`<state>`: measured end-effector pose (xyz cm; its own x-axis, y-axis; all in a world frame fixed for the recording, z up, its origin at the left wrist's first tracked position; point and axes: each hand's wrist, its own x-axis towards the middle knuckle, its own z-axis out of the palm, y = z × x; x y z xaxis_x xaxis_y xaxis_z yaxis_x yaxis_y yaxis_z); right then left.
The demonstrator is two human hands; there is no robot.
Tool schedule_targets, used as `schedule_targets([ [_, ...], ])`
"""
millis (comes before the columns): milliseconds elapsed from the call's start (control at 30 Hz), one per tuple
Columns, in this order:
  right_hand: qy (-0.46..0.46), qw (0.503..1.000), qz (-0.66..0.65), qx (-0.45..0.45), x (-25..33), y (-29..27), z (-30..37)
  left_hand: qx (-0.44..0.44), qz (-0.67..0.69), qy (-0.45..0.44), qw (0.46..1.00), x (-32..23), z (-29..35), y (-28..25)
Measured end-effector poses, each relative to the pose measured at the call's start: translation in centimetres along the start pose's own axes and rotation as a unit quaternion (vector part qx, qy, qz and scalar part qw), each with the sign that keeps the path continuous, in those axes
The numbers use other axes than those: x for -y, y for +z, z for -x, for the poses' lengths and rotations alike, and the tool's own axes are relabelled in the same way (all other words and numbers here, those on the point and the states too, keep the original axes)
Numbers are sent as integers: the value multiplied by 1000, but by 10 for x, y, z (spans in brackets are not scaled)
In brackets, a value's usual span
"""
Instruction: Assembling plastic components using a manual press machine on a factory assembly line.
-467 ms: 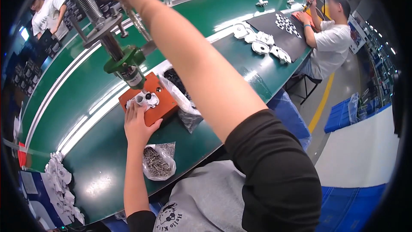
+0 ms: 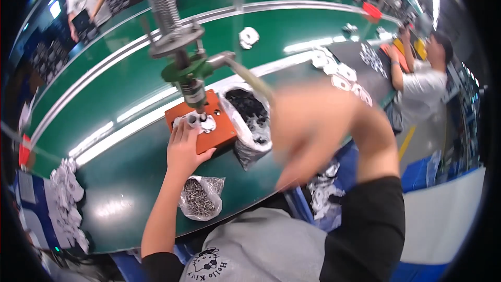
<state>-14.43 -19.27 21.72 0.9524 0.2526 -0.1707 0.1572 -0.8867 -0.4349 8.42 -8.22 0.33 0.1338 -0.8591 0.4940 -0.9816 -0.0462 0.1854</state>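
Note:
A green-headed lever press (image 2: 190, 75) stands over an orange block (image 2: 222, 128). On the block, beneath the press tip, lies a white plastic part (image 2: 207, 124) with a grey round tube and a dark piece on it. My left hand (image 2: 185, 149) steadies this part, its fingers closed against it and the thumb at the block's near edge. My right hand (image 2: 318, 130), blurred by motion, is at the end of the press lever (image 2: 253, 78); the lever runs into the hand and its tip is hidden there.
An open bag of black parts (image 2: 245, 107) stands right of the block. Nearer me lies a clear bag of screws (image 2: 199, 198). White parts are heaped at the left (image 2: 68, 198) and at the far right (image 2: 342, 75). A co-worker (image 2: 422, 81) sits at the right; another person (image 2: 88, 0) stands beyond the belt.
My right hand has swung from the top of the press down toward me and right, and the lever has come with it. My left hand stays on the white part.

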Motion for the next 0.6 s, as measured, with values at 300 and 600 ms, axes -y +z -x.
schedule_targets([
  [300,-115,988,-89,-53,-28,-25,8,37,-23,-12,999,-3,-4,-3],
  [600,-45,722,-302,-622,-141,-83,-112,32,84,-120,989,-4,-19,6],
])
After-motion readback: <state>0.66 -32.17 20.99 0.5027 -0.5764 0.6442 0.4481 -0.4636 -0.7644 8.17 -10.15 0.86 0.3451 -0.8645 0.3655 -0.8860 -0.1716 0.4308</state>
